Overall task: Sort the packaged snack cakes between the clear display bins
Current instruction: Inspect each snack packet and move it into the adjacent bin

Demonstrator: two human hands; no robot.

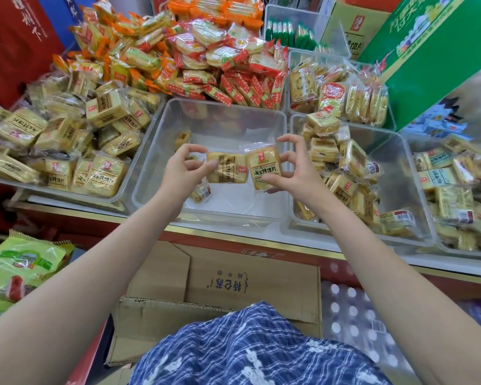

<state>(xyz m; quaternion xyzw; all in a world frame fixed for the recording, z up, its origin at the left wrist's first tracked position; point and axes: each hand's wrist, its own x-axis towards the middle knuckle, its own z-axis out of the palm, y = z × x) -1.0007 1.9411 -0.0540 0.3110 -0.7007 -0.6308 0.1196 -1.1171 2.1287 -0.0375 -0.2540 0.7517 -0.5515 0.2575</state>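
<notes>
My left hand (182, 168) pinches a yellow packaged snack cake (227, 168) with a brown band, held over the middle clear bin (225, 112). Beside it, my right hand (295, 168) grips a second yellow snack cake (263, 165), label upright. The two packs touch edge to edge. Two loose cakes lie in the middle bin, one at the back left (182, 138) and one under my left hand (202, 193). The left bin (67, 143) is heaped with the same yellow cakes. The right bin (342, 168) holds a stacked pile of them.
Orange and red wrapped snacks (206, 51) are piled behind the bins. A green carton (433, 56) leans at the back right. Cardboard boxes (233, 279) sit below the counter edge, green bags (22, 268) at lower left, bottled water (353, 315) at lower right.
</notes>
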